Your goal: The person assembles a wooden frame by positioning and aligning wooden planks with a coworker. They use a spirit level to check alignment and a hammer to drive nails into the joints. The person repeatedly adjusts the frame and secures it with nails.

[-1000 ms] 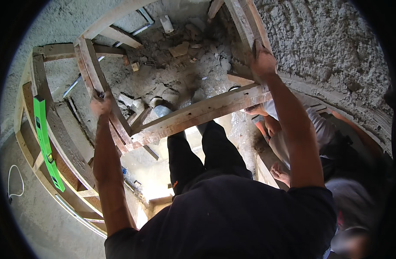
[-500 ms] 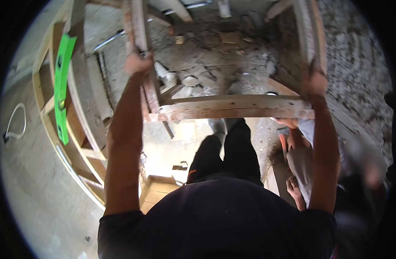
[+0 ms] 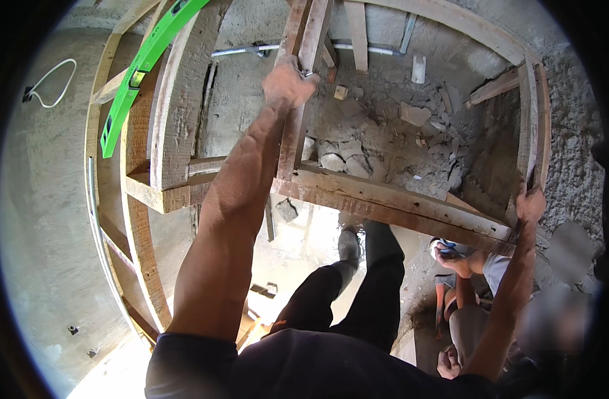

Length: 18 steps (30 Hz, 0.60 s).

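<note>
A wooden frame (image 3: 384,196) of rough boards spans the space in front of me. My left hand (image 3: 290,83) is closed round its left upright (image 3: 313,40), with the arm stretched forward. At the right end, my right hand (image 3: 530,203) grips the other upright (image 3: 529,126) low down, just above the corner with the bottom crosspiece. The fingers of both hands are partly hidden by the wood. A green spirit level (image 3: 137,80) leans against a second wooden frame (image 3: 139,226) left of my left arm; neither hand touches it.
Another person crouches at the lower right, one hand (image 3: 454,259) just below the crosspiece's right end. An orange-handled tool (image 3: 440,299) is beside that person. Broken rubble (image 3: 410,113) lies on the ground beyond the crosspiece. A white cable loop (image 3: 58,83) hangs on the left wall.
My view has turned, so the frame and both hands sit farther right and the crosspiece slants down to the right. Both hands keep their hold. My left hand appears higher than my right.
</note>
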Tool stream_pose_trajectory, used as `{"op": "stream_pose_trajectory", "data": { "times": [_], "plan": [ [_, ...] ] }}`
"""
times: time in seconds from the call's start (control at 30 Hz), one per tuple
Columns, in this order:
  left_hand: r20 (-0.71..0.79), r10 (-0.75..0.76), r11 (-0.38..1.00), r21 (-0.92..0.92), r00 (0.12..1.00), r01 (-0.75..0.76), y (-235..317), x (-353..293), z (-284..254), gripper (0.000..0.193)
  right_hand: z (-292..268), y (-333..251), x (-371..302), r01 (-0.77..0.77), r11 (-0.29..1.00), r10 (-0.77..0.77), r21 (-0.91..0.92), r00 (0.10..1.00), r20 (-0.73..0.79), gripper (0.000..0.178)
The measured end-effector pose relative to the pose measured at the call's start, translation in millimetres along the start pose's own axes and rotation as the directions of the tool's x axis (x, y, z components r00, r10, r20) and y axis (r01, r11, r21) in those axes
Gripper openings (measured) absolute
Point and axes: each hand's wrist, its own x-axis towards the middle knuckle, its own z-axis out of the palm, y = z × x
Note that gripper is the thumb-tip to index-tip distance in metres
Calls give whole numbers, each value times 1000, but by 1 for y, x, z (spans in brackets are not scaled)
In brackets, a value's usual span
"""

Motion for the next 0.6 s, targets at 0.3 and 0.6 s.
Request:
{"op": "stream_pose_trajectory", "data": {
  "times": [0.3, 0.6],
  "plan": [
    [78, -22, 1000, -11, 997, 23, 3, 4, -9, 62, -8, -10, -5, 89, 988, -73, 128, 990, -124, 55],
    [5, 102, 995, 0, 995, -102, -11, 10, 0, 59, -10, -5, -1, 165, 970, -129, 177, 972, -198, 60]
  ]
}}
